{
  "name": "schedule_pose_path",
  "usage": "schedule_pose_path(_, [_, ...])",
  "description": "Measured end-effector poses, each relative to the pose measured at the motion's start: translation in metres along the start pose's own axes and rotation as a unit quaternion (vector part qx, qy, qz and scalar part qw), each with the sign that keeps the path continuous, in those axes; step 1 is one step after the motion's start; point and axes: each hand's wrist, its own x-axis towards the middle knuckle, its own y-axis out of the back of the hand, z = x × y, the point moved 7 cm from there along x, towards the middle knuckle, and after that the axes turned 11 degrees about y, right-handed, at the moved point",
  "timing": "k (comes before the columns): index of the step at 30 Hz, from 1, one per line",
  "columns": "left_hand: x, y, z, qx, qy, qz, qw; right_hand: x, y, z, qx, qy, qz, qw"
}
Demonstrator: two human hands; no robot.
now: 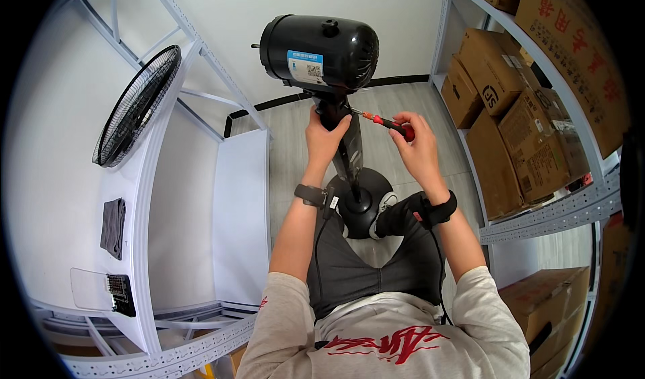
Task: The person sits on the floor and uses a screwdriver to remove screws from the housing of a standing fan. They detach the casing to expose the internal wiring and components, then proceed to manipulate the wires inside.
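A pedestal fan stands in front of me, its black motor housing (319, 50) bare of blades and grille, with a blue-and-white label on the side. My left hand (322, 137) is wrapped round the neck (332, 112) just under the housing. In my right hand (416, 146) the fingers close on the red-and-black handle of a screwdriver (390, 124). Its shaft points left, and the tip meets the right side of the neck. Whether it sits in a screw is too small to tell. The round base (361, 211) rests on the floor between my feet.
On the left shelf (138, 244) are a fan grille (138, 107), a folded grey cloth (113, 228) and an open bit set (121, 295). Cardboard boxes (487, 164) fill the right rack. Metal uprights flank both sides, and a wall stands behind the fan.
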Motion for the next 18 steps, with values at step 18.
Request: schedule_pose_path(18, [0.002,0.003,0.002,0.027,-0.007,0.002,1.0,-0.003,-0.014,0.019,0.041,-0.199,-0.09,0.975])
